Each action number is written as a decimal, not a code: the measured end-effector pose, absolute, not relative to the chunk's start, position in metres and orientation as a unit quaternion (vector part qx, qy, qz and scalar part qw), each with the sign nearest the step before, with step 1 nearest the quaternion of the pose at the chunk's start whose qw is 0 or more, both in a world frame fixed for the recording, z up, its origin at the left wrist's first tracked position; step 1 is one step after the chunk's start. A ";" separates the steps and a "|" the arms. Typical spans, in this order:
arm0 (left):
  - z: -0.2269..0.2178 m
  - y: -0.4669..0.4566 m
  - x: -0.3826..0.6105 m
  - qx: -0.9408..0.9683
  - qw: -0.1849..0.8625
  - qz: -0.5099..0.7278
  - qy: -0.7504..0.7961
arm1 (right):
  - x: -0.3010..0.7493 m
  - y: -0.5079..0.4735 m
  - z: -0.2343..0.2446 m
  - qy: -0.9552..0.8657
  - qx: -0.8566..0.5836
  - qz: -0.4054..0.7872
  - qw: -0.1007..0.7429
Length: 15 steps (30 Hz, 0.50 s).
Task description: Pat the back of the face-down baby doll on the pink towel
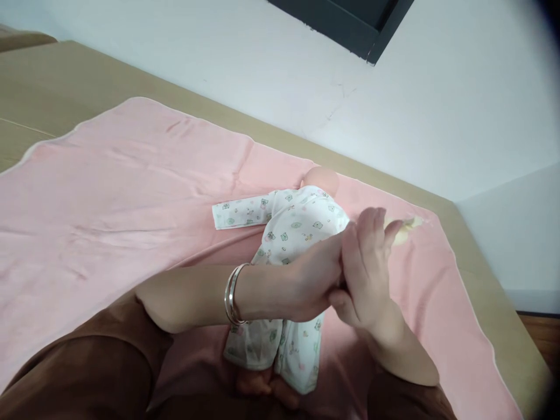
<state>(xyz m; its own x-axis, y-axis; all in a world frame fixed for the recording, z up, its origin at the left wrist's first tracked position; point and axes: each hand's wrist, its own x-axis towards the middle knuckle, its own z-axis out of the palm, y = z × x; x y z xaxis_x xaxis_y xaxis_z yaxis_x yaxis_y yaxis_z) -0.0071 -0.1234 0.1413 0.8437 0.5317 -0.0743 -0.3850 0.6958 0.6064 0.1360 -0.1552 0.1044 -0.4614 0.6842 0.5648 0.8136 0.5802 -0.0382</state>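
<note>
A baby doll lies on a pink blanket point(144, 169), dressed in a white outfit point(301, 219) printed with small animals. Its bare head point(321, 178) points away from me and its feet point(254, 382) point toward me. My left hand point(306, 286), with silver bangles at the wrist, reaches across above the doll's body and presses against my right hand point(367, 268). The right hand's fingers are stretched out and upward. The left fingers are mostly hidden behind the right hand. Nothing held shows between the palms. One doll sleeve extends to the left.
The blanket covers a wooden table point(74, 76), its edges showing at the back and right. A pale yellowish thing point(403, 233), too unclear to name, lies just beyond my right fingers. Behind stands a white wall point(262, 70) with a dark frame point(350, 29).
</note>
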 end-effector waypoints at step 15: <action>0.125 -0.106 -0.005 0.319 0.846 0.389 0.177 | 0.118 -0.152 0.099 -0.862 -0.430 0.041 0.264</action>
